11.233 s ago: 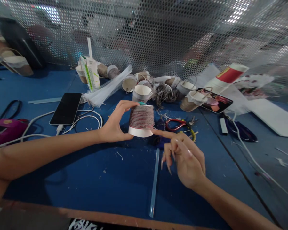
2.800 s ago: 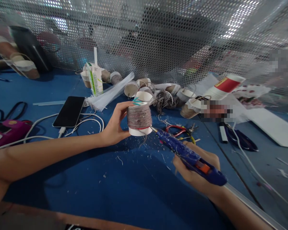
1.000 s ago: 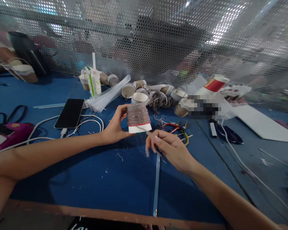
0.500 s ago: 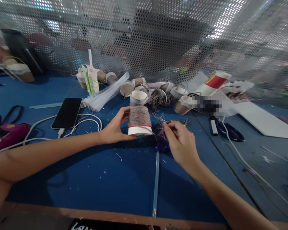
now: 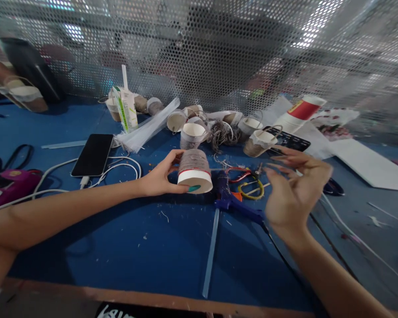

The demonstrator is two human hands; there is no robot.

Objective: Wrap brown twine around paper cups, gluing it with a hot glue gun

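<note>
My left hand (image 5: 164, 176) grips a paper cup (image 5: 195, 170) wrapped in grey-brown twine. The cup lies tilted with its white base toward me, and a red line rings the edge of the winding. To the right, my right hand (image 5: 293, 190) is raised with its fingers apart, and I see nothing in it. Between the hands rests a blue glue gun (image 5: 234, 204) with a clear glue stick (image 5: 211, 254) pointing toward me from it. Scissors (image 5: 252, 187) with red and yellow handles lie just behind the glue gun, left of my right hand.
Behind stand several twine-wrapped cups (image 5: 192, 132), a twine tangle (image 5: 223, 134) and a bundle of clear sticks (image 5: 146, 128). A phone (image 5: 93, 154) with a white cable and a magenta glue gun (image 5: 16, 185) lie left. White board (image 5: 371, 165) and a stack of cups (image 5: 303, 114) are right.
My right hand has moved right, away from the cup and glue gun, and its fingers have opened. The cup has tipped so more of its base shows; the glue stick's near end has shifted left.
</note>
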